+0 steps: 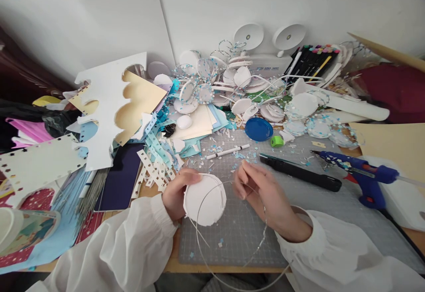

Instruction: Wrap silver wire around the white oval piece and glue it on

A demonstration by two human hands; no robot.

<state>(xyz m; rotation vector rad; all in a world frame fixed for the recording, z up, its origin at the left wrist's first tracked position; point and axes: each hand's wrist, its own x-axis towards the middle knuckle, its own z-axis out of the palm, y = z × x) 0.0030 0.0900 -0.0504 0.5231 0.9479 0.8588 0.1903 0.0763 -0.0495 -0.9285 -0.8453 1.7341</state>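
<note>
My left hand (177, 192) is closed on a white round foam disc (204, 199), held upright over the grey cutting mat (232, 234). My right hand (260, 190) pinches a thin silvery wire (265, 221) just right of the disc. The wire loops around the disc's rim and trails down toward the table's front edge. Both arms wear white sleeves.
A black utility knife (300, 172), a white pen (227, 151), a blue lid (259, 129) and a green cap (276, 141) lie on the mat. A blue glue gun (361, 172) rests at right. Piles of white discs (239, 83), paper strips and card sheets (109, 106) crowd the back and left.
</note>
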